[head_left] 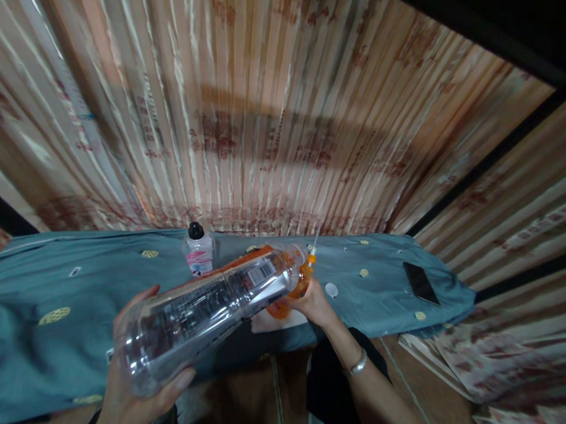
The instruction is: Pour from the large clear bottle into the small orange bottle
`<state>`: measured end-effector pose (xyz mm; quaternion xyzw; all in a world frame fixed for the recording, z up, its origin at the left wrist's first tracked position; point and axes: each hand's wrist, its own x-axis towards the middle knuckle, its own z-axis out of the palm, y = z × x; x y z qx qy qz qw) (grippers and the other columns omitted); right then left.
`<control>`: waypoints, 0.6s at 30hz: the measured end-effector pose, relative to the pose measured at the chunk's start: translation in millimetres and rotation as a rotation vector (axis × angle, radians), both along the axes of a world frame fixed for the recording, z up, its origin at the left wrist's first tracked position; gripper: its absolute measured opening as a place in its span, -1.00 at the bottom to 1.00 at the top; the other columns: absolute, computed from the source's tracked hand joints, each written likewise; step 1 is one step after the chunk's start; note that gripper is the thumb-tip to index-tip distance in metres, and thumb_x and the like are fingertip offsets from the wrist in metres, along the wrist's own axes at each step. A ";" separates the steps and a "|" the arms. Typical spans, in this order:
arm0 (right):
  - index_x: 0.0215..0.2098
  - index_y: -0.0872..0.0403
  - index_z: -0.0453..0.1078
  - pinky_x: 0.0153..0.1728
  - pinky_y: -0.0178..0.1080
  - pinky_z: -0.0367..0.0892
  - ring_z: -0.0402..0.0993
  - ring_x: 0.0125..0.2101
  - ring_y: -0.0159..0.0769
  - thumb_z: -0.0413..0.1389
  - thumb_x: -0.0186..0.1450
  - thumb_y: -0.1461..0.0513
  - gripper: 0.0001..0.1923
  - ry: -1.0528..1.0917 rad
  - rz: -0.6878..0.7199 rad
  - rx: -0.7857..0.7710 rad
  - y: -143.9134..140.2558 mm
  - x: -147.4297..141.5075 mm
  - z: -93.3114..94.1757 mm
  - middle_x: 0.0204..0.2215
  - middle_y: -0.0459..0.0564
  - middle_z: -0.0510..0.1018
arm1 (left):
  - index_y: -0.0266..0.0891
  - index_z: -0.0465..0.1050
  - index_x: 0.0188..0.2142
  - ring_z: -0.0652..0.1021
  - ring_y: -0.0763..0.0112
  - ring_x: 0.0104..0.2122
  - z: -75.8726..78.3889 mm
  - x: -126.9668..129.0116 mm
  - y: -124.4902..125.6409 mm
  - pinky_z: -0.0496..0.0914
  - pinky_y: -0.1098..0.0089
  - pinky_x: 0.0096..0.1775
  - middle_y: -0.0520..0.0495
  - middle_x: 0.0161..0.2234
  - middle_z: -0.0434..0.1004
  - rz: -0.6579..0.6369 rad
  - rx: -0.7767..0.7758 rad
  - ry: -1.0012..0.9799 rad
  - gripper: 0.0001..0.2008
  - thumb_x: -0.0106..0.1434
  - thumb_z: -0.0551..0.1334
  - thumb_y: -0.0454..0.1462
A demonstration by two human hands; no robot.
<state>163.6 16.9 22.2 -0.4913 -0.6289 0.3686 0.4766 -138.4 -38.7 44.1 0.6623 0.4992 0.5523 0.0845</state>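
Observation:
My left hand [135, 380] grips the base of a large clear plastic bottle [205, 311], tilted so its neck points up and right. My right hand [313, 303] holds an orange funnel-like piece [296, 290] at the bottle's mouth, with a thin white tube [315, 241] sticking up from it. Both are above a teal patterned cloth [53, 278] covering a table. A small clear bottle with a black cap and pink label [198, 252] stands upright just behind the big bottle.
A black phone [420, 283] lies on the cloth at the far right. A white sheet [279, 322] sits under my right hand. Striped, patterned curtains [268, 112] hang behind the table. A silver bracelet [357, 363] is on my right wrist.

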 end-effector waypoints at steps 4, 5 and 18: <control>-0.09 0.06 0.37 -0.06 -0.05 0.48 0.56 -0.09 -0.04 0.37 -0.08 0.17 -0.42 0.076 -0.014 -0.016 -0.5 -0.4 0.3 -0.14 0.07 0.63 | -0.14 0.24 0.15 0.44 -0.25 0.07 -3.6 -1.2 -0.6 0.34 -0.28 0.03 -0.35 0.09 0.35 -0.009 -0.051 -0.069 -0.10 -0.16 0.34 0.15; -0.09 0.05 0.37 -0.06 -0.04 0.48 0.56 -0.09 -0.04 0.37 -0.08 0.17 -0.42 0.083 -0.011 -0.020 -0.5 -0.3 -0.2 -0.13 0.07 0.62 | -0.14 0.24 0.14 0.43 -0.25 0.07 -4.0 -1.6 -0.5 0.33 -0.29 0.04 -0.35 0.09 0.34 -0.015 -0.054 -0.079 -0.11 -0.16 0.35 0.13; -0.19 0.07 0.41 -0.07 -0.03 0.47 0.57 -0.13 -0.06 0.37 -0.07 0.12 -0.50 0.053 -0.034 -0.017 -0.1 -1.1 -0.3 -0.18 0.07 0.63 | -0.06 0.22 0.16 0.42 -0.29 0.07 -3.3 -4.0 -3.0 0.33 -0.35 -0.01 -0.32 0.10 0.34 -0.033 -0.066 -0.044 -0.15 -0.13 0.36 0.07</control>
